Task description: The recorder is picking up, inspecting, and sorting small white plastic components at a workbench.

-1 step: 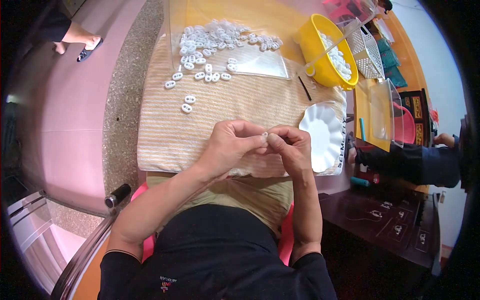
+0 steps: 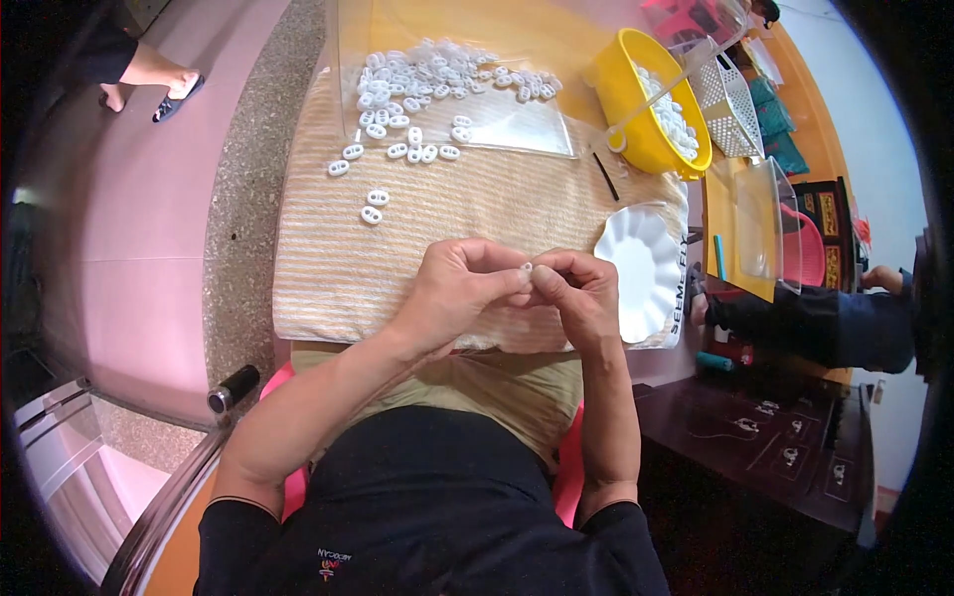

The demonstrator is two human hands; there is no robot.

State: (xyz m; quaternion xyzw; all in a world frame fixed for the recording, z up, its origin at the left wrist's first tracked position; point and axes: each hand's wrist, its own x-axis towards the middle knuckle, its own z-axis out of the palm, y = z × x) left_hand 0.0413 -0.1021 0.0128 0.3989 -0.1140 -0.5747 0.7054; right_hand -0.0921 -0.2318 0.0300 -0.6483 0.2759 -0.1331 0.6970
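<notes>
Over the near edge of the striped towel (image 2: 477, 194), my left hand (image 2: 465, 286) and my right hand (image 2: 579, 293) meet at their fingertips. Thumb and forefinger of each hand are closed in a pinch around a small white piece (image 2: 527, 267). Most of that piece is hidden by the fingers, so its full shape does not show. Two white oval two-holed plastic pieces (image 2: 374, 206) lie on the towel beyond my left hand. Farther off, a pile of the same ovals (image 2: 427, 74) spreads out. A white scalloped plate (image 2: 636, 268) sits just right of my right hand.
A yellow tub (image 2: 621, 94) of white pieces stands far right, beside a white perforated basket (image 2: 730, 104). A black stick (image 2: 605, 176) lies near the plate. A clear sheet (image 2: 517, 124) rests by the pile. Other people's limbs show at far left and right.
</notes>
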